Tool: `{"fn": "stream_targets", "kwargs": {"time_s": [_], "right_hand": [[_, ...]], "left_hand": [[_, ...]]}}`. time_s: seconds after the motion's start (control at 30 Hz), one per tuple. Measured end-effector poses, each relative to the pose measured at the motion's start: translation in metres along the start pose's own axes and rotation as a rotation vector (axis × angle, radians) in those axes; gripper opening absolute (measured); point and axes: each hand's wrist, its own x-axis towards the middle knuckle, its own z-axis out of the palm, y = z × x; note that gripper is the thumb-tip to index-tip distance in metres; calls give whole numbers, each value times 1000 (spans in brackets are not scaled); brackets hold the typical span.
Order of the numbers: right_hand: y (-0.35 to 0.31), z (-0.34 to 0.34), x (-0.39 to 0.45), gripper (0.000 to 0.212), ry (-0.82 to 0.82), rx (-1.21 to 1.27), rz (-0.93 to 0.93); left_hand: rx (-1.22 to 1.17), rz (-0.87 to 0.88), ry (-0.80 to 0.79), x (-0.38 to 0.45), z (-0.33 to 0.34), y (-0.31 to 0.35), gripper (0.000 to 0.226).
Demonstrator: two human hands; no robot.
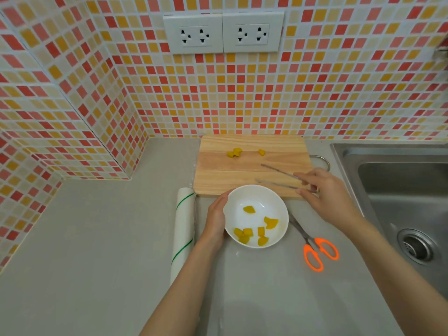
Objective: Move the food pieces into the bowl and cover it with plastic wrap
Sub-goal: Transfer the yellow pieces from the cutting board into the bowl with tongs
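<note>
A white bowl (257,197) stands on the grey counter just in front of a wooden cutting board (218,173). Several yellow food pieces (247,232) lie inside the bowl. More yellow pieces (234,152) and a single one (261,152) rest near the board's far edge. My left hand (215,218) cups the bowl's left side. My right hand (324,187) holds metal tongs (278,177) over the board's near right part; their tips are apart and hold nothing. A roll of plastic wrap (183,229) lies to the left of the bowl.
Orange-handled scissors (315,248) lie on the counter right of the bowl. A steel sink (400,197) fills the right side. A tiled wall with power sockets (223,32) rises behind the board, and a tiled ledge juts out at the left.
</note>
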Motion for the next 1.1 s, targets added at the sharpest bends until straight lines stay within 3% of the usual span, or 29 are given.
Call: {"fn": "stream_targets", "kwargs": {"time_s": [0.13, 0.4, 0.53, 0.9, 1.1], "right_hand": [[7, 21, 50, 37, 52, 19, 109], [-6, 83, 125, 32, -114, -38, 137], [-2, 100, 130, 35, -111, -19, 227], [-10, 64, 74, 26, 50, 92, 48], [-32, 31, -1, 26, 35, 227, -10]], "left_hand": [[14, 2, -10, 2, -2, -1, 23], [23, 0, -3, 8, -5, -8, 26], [36, 20, -20, 10, -8, -10, 28], [46, 41, -54, 9, -8, -10, 29], [17, 17, -35, 8, -4, -7, 24]]}}
